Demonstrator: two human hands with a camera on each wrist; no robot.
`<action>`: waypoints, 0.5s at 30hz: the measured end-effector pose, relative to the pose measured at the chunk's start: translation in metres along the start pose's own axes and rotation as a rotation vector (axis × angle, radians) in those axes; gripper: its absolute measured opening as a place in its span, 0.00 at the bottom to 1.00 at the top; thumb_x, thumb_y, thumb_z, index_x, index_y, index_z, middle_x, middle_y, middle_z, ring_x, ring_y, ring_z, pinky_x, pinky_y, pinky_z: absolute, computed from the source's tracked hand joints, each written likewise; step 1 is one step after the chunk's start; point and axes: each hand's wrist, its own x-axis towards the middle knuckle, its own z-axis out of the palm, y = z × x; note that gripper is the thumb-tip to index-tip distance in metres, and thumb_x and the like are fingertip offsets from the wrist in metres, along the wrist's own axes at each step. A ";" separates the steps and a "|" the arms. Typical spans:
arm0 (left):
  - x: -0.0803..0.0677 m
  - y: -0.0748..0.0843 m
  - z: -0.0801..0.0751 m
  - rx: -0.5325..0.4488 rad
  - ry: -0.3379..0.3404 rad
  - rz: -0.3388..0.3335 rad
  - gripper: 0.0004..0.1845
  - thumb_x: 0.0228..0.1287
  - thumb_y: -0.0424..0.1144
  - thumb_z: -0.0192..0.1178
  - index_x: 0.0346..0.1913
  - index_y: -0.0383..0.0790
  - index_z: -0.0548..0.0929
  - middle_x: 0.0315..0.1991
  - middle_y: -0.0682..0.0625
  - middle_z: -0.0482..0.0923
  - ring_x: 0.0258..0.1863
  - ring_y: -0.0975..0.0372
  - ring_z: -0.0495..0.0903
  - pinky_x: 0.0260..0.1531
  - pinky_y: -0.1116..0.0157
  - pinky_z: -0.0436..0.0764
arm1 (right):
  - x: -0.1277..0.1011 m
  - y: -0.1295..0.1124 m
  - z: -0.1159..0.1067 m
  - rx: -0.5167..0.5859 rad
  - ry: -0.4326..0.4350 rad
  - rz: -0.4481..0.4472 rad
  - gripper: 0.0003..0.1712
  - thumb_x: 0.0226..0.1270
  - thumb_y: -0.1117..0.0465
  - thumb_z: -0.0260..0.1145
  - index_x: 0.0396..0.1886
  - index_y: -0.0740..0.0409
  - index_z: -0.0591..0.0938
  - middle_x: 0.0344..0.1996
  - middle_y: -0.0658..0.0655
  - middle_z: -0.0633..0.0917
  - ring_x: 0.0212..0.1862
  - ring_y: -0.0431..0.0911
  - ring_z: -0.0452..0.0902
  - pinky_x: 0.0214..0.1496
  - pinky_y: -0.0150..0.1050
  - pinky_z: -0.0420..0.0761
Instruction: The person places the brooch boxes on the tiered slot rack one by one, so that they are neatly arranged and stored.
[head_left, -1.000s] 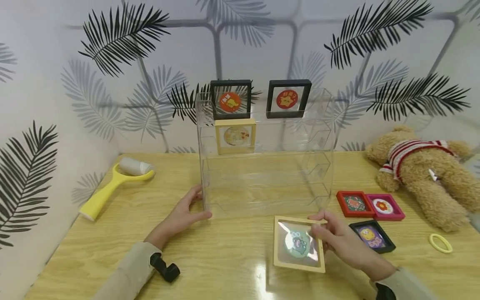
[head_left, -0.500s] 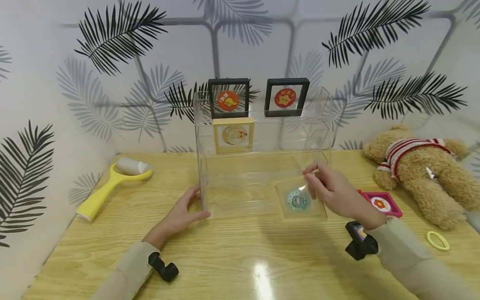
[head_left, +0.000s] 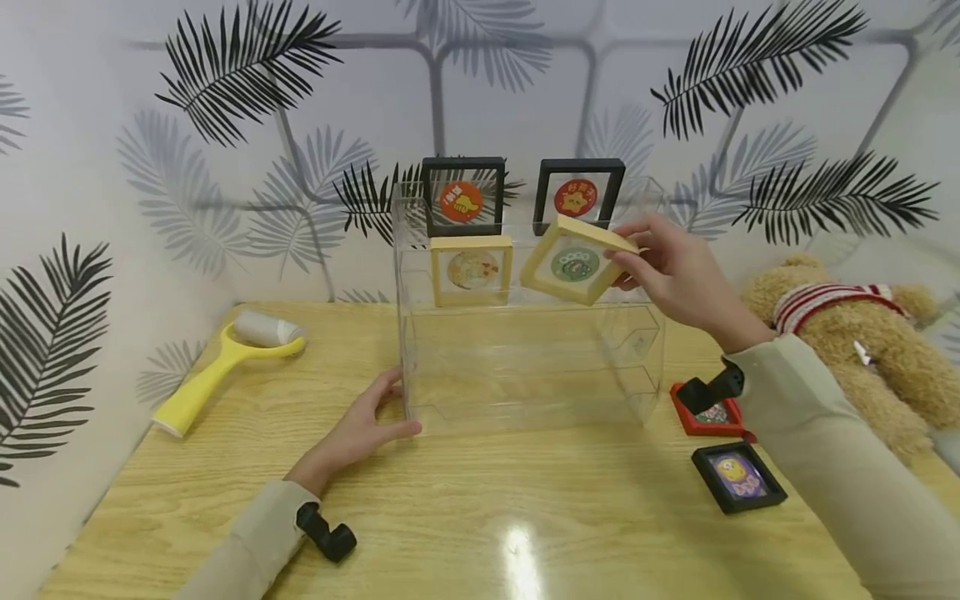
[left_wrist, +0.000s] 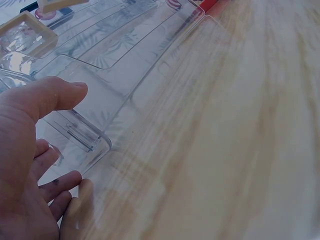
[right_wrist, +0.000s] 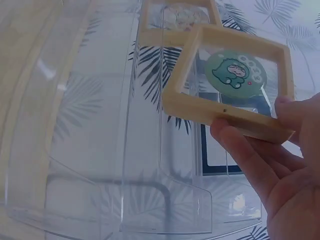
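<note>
While our left hand [head_left: 358, 433] rests with loose fingers against the near left corner of the clear display case [head_left: 528, 333] on the worktop [head_left: 465, 517], our right hand [head_left: 678, 271] pinches the wooden frame with the green sticker [head_left: 572, 260], tilted, at the case's upper right, just right of the other wooden frame [head_left: 471, 270] inside.

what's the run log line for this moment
left hand: steadies clear shelf | right hand: holds wooden frame tilted at middle tier | placed: no
</note>
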 end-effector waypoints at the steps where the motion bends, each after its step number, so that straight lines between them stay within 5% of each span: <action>1: 0.000 0.000 0.001 0.000 -0.003 -0.001 0.42 0.55 0.41 0.66 0.70 0.45 0.54 0.62 0.39 0.64 0.64 0.47 0.61 0.64 0.43 0.53 | 0.002 0.002 0.000 -0.026 0.018 0.001 0.14 0.63 0.69 0.59 0.49 0.66 0.73 0.38 0.65 0.83 0.29 0.32 0.81 0.30 0.26 0.80; 10: 0.000 0.001 0.002 0.006 -0.007 -0.008 0.43 0.55 0.42 0.66 0.70 0.44 0.54 0.62 0.38 0.65 0.64 0.47 0.61 0.64 0.43 0.53 | 0.010 0.013 -0.003 -0.273 0.113 -0.082 0.15 0.58 0.70 0.64 0.47 0.64 0.78 0.34 0.61 0.84 0.28 0.50 0.84 0.29 0.17 0.73; 15: 0.001 -0.001 0.001 0.003 -0.008 0.006 0.42 0.55 0.41 0.65 0.70 0.47 0.54 0.62 0.39 0.65 0.63 0.47 0.62 0.64 0.43 0.54 | 0.013 0.019 -0.001 -0.357 0.060 -0.097 0.15 0.57 0.68 0.66 0.45 0.64 0.81 0.36 0.61 0.85 0.30 0.50 0.84 0.27 0.34 0.80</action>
